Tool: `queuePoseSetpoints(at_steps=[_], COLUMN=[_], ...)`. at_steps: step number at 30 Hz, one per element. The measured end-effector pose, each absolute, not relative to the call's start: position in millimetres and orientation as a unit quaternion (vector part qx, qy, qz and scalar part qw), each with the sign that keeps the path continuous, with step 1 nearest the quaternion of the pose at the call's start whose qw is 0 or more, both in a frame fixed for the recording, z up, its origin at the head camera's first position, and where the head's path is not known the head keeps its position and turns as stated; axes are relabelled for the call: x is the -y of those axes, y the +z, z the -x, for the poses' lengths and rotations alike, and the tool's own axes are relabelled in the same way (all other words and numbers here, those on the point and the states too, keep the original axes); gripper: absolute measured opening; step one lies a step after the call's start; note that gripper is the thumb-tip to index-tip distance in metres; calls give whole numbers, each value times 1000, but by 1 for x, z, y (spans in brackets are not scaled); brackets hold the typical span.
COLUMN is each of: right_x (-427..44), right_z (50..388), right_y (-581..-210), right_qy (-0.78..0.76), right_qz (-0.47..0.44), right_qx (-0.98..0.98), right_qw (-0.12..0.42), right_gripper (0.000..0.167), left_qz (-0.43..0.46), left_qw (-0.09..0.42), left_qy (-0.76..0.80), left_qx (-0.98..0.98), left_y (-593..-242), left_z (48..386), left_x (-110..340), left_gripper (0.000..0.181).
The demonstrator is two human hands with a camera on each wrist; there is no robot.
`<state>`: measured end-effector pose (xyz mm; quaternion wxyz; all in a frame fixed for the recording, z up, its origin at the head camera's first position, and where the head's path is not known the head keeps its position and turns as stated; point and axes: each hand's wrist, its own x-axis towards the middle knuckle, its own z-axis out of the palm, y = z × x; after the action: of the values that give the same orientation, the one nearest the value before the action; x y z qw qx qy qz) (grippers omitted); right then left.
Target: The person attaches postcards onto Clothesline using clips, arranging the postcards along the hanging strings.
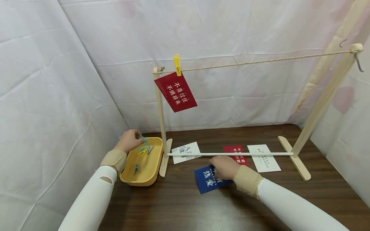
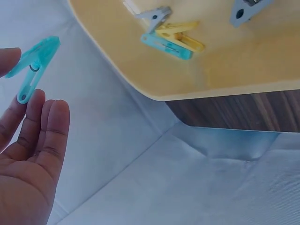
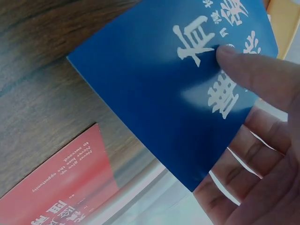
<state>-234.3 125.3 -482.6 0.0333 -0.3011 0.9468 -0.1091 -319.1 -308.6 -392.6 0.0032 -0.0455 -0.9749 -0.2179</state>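
My left hand pinches a turquoise clothespin between thumb and fingertips, above the back left of a yellow basket. Inside that basket lie several more pegs, among them a yellow clothespin and a grey clothespin. In my right hand is a blue card with white characters, gripped by its edge with the thumb on its printed face. Higher up, a red card hangs tilted from a rope, clipped by a yellow clothespin.
A wooden stand carries the rope between two posts, with a white rod low across it. Behind and under the rod lie a white card, another red card and a second white card on the brown table.
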Motion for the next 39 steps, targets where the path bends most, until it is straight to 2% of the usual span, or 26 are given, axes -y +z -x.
queuePoseSetpoints(at_steps=[12,16,27,32,39], right_x=[-132,-135,-145,-148,-151], right_z=[231,232,238,241,244], right_y=[-466,-462,-457,-456,-450], right_qy=[-137,-156,-193,-202,-236], right_qz=[315,325,356,376,352], right_qx=[-938,-931,-911,-902,-903], right_qw=[46,51,74,58,66], right_gripper=[11,6,8,10,9], left_qz=[60,65,100,114,123], left_qw=[15,16,49,62,77], left_qy=[-241,-249,-261,-260,-266], left_qx=[969,966,959,957,953], left_y=[-382,-378,-369,-364,-355], left_z=[309,306,299,298,295], left_x=[312,311,306,306,301], left_gripper=[39,41,37,39,40])
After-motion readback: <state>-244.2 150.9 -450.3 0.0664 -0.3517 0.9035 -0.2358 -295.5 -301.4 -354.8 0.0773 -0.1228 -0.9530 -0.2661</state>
